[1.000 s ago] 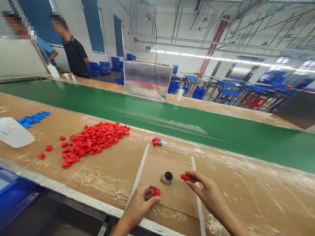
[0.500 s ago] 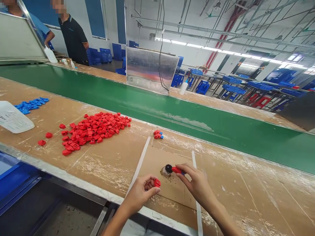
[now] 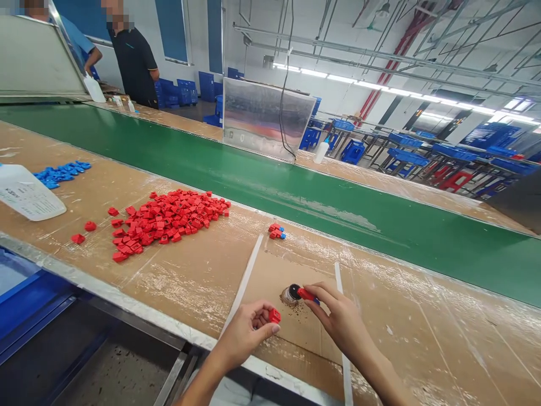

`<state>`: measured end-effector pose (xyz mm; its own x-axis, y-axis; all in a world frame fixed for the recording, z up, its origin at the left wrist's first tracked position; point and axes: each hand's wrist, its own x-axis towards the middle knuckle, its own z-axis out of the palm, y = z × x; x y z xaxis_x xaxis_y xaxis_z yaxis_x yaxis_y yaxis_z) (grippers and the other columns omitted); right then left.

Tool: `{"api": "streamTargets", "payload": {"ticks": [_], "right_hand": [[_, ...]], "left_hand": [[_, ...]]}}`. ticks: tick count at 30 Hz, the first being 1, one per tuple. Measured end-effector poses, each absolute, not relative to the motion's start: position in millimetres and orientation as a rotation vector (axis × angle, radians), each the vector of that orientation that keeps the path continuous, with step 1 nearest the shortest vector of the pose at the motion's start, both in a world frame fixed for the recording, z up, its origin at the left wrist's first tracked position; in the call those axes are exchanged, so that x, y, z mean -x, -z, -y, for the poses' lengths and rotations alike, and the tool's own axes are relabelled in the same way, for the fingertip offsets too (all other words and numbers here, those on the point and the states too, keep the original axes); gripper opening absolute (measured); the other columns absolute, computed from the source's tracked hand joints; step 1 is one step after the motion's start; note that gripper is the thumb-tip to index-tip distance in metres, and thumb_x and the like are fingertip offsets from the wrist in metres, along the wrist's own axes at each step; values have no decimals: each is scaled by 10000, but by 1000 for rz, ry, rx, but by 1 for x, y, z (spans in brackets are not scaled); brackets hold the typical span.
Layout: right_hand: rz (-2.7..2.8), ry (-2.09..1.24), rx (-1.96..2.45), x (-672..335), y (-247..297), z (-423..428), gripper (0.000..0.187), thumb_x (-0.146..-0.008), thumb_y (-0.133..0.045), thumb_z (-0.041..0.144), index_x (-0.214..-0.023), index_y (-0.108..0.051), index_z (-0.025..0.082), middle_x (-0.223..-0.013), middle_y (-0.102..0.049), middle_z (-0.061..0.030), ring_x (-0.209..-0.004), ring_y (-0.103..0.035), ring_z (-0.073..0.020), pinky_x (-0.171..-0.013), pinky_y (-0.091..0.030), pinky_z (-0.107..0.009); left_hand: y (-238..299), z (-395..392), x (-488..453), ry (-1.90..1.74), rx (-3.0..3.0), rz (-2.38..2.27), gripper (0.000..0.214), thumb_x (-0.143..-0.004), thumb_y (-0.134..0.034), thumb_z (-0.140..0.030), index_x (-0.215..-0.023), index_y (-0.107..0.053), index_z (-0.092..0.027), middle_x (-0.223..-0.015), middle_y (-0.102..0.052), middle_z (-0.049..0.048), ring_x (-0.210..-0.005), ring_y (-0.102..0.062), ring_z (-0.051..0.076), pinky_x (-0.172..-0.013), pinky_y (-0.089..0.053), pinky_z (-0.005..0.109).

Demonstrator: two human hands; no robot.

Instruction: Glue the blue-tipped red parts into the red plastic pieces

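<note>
As seen from the head view, the right hand (image 3: 342,318) was placed low on the worktop (image 3: 177,293), and its fingers (image 3: 325,293) were pinched closed on a slim red plastic part (image 3: 306,294). A speck of blue was shown at the end of that part beside the fingers, and its other end was pressed against a small round jar (image 3: 291,294) with a dark top, just left of them. Dark specks were scattered around the jar, which stood on a brown cardboard sheet (image 3: 279,270) between two white strips (image 3: 245,282).

The left hand (image 3: 243,332) was held lower left of the jar, well short of touching it, with its fingers curled nearly shut around a small red piece (image 3: 274,316). Beyond the fingers, a little cluster of red and blue pieces (image 3: 276,231) was laid on the worktop. Farther left of the fingers, a loose heap of red pieces (image 3: 169,220) was spread, and past it a patch of blue pieces (image 3: 61,173) and a white plastic bottle (image 3: 27,193) were lying. A green conveyor belt (image 3: 296,192) was run behind the worktop, and a co-worker in a dark shirt (image 3: 135,67) was seen far off.
</note>
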<state>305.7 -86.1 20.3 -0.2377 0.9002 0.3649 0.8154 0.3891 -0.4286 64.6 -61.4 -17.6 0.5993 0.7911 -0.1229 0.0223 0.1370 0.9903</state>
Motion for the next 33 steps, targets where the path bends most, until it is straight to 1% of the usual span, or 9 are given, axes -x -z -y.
{"api": "streamTargets", "payload": {"ticks": [12,17,21,25,30,33], "right_hand": [[2096,-196,1481,-305,-25,86,180,-1014,-479,286,-1128,-590,200,-1027,-621,-56,-883,-622,-181,-735,-488,-284],[2106,-202,1483,-305,-26,86,176,-1012,-486,287,-1104,-613,207,-1040,-627,-46,-889,-624,-181,-734,-487,-289],[2100,-216,1483,-307,-28,83,181,-1004,-503,272,-1129,-617,209,-1057,-627,-44,-907,-620,-185,-748,-482,-295],[2031,-301,1450,-300,-36,88,164,-989,-537,254,-1126,-620,219,-1078,-626,-43,-955,-607,-186,-798,-476,-286],[1939,-469,1360,-274,-40,103,203,-978,-563,238,-1177,-600,244,-1082,-627,-30,-972,-608,-159,-834,-472,-243],[1917,-530,1382,-263,-34,110,206,-980,-558,248,-1181,-603,243,-1090,-628,-37,-988,-608,-165,-849,-473,-247]], "left_hand": [[15,62,-63,-636,-1342,-777,236,-857,-634,-323,-980,-626,-122,-837,-587,27,-779,-518,127,-726,-404,224],[15,62,-64,-640,-1342,-771,222,-854,-636,-309,-979,-629,-125,-828,-579,20,-772,-511,124,-718,-398,224],[17,62,-63,-640,-1298,-749,219,-844,-642,-281,-988,-628,-117,-830,-567,20,-784,-507,121,-726,-397,222],[21,62,-62,-627,-1197,-716,241,-828,-641,-237,-1028,-622,-104,-838,-557,25,-777,-496,111,-687,-375,208],[22,62,-62,-614,-1118,-667,286,-845,-625,-253,-1086,-606,-100,-814,-567,28,-734,-499,108,-657,-371,215],[24,62,-63,-621,-1107,-663,307,-835,-640,-259,-1096,-614,-99,-817,-586,33,-728,-507,110,-650,-375,215]]}}
